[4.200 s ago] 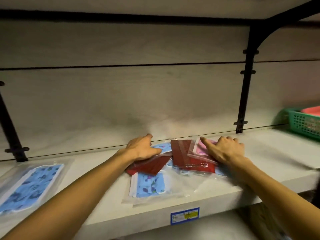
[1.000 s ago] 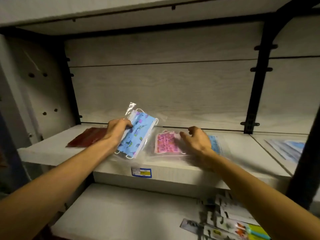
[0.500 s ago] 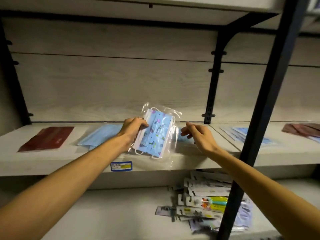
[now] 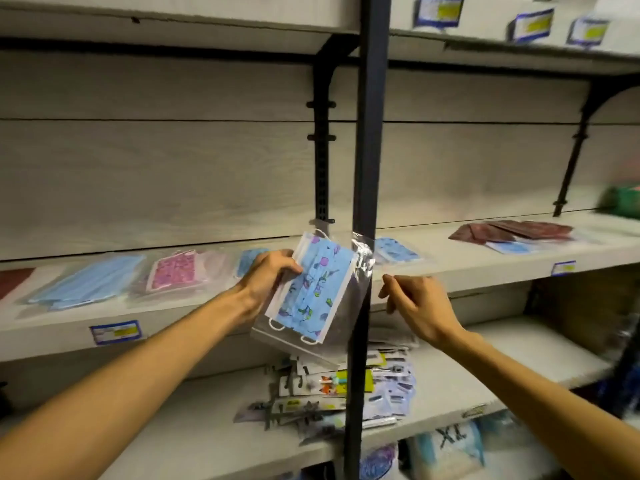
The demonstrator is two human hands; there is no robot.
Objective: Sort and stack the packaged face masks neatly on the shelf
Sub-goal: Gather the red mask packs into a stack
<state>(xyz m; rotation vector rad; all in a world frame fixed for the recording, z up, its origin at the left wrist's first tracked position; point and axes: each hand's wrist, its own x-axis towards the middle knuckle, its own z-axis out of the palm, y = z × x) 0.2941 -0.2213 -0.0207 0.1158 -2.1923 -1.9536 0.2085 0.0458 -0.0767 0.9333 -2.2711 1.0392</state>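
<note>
Rightward since a second ago, the left hand [image 4: 266,277] pinches the blue patterned mask pack [image 4: 308,289] just left of the black upright post [image 4: 363,168]; right hand [image 4: 417,306] relaxed, holding nothing. Maroon pile [image 4: 512,232] beyond the post remains unsorted.

Left hand [image 4: 268,282] grips a packaged patterned face mask [image 4: 311,289] upright; right hand [image 4: 420,308] hovers beside it, fingers loosely curled.

shelf [image 4: 207,317] pale wood, price label on front edge | left of the grip: plain blue mask pack [image 4: 86,282], pink patterned pack [image 4: 175,273] | right of the grip: blue patterned pack [image 4: 394,251], farther right maroon packs [image 4: 512,232]
</note>
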